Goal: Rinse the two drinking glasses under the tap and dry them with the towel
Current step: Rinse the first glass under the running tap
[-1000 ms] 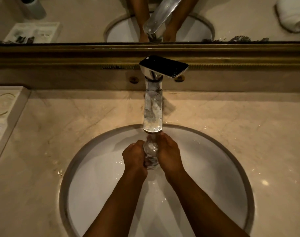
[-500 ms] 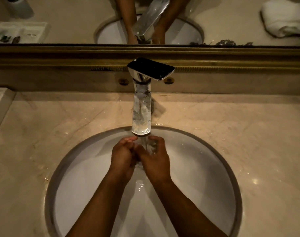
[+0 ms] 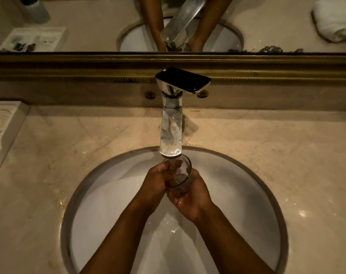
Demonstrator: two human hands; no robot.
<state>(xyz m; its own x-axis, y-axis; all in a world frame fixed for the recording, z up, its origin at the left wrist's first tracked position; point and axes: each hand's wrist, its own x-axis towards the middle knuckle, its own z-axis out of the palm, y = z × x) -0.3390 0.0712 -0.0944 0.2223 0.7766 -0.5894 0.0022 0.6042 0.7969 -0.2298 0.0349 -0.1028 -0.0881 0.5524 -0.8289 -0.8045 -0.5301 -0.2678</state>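
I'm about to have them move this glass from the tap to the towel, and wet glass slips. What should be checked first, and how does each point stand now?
1. Glass held by both hands: ok. The right hand cups it from below; the left hand grips its side with fingers at the rim.
2. Glass over the sink, not the counter: ok.
3. Glass under the tap spout: ok.
4. Glass emptied of water: cannot tell.
5. Towel in reach: cannot tell. It shows only as a mirror reflection, at the top right.
6. Second glass located: not ok, none in view.
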